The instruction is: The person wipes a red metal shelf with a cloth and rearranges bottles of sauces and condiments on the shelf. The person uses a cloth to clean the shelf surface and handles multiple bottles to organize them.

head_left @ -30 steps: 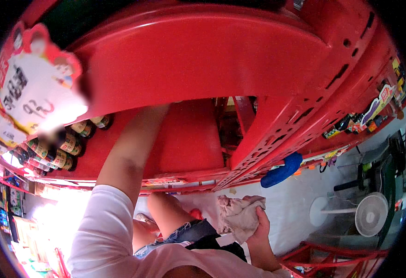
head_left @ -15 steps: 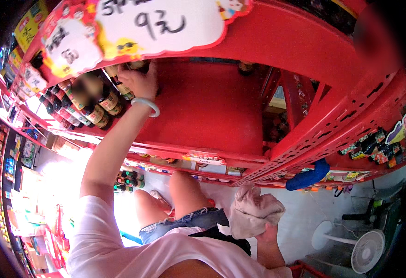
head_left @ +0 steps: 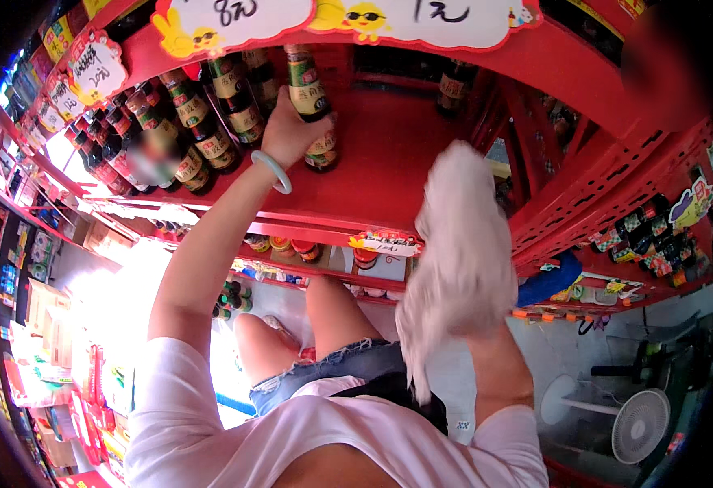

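Observation:
My left hand (head_left: 294,134), a pale bangle on its wrist, is closed around a dark sauce bottle (head_left: 321,153) with cream labels on the red shelf (head_left: 372,154). Just left of it, several similar dark bottles (head_left: 214,150) stand close together in rows. A crumpled pale pinkish-white cloth (head_left: 466,244) hangs from my right hand (head_left: 464,325), whose fingers are mostly hidden by it. The cloth's upper end is in front of the shelf's right part. Farther back at the right stands a lone dark bottle (head_left: 452,88).
Price cards (head_left: 421,20) hang along the shelf edge above. Lower down are jars with red lids (head_left: 306,250) on another shelf. A perforated red upright (head_left: 584,183) and a blue bundle (head_left: 550,279) are on the right. A white fan (head_left: 641,425) stands at lower right.
My left hand has moved right from the bottle rows and now grips a bottle on the shelf. My right hand has raised the cloth from beside my lap to the shelf. The view has shifted.

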A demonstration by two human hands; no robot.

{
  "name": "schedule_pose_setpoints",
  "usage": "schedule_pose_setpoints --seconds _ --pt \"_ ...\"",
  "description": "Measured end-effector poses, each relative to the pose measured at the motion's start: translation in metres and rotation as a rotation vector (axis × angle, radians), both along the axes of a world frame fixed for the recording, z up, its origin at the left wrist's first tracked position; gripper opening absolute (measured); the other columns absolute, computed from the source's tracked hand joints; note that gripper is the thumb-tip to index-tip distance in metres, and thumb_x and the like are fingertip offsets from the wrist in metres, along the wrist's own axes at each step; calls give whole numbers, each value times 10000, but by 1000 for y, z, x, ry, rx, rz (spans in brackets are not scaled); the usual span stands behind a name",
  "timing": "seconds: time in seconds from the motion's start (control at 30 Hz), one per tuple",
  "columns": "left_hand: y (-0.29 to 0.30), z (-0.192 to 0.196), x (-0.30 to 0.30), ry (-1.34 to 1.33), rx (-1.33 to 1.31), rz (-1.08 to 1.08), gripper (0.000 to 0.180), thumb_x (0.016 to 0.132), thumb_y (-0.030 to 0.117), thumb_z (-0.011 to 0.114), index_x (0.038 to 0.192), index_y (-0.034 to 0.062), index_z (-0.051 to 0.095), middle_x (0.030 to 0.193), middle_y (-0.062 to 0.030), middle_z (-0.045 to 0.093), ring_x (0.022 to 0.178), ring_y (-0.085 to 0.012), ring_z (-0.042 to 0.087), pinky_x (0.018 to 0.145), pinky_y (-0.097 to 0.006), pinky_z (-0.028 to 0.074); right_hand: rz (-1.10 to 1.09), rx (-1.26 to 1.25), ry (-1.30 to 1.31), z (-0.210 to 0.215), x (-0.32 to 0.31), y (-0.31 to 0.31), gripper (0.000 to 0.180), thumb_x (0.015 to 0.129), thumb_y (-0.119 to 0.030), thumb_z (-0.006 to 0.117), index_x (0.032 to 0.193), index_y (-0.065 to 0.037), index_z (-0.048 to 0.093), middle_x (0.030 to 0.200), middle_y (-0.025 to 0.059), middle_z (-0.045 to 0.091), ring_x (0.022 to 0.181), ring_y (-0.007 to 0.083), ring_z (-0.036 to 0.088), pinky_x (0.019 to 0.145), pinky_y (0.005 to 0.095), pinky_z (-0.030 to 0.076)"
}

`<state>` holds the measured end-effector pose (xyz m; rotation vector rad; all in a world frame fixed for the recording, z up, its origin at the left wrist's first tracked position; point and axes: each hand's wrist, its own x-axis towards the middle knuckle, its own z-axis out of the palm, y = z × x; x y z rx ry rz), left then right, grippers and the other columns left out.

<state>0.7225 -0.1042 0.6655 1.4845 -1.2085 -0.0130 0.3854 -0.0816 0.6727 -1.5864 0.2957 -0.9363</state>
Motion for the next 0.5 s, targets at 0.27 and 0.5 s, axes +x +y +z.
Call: schedule_pose_setpoints --seconds 0.27,0.5 --pt "2 16 -10 -802 19 205 497 829 213 620 1262 50 437 1156 -105 591 1071 -282 553 973 -360 383 -301 -930 -137 91 176 -76 366 887 -227 544 1207 -49 522 1183 137 567 1102 276 531 933 365 408" --pt "28 15 -23 -20 -14 -219 621 757 191 732 1281 26 442 1248 -103 527 1143 -193 493 980 -329 379 -552 -981 -176 77 253 -88 359 816 -266 623 1103 -55 577 1054 160 603 965 349 570 807 418 468"
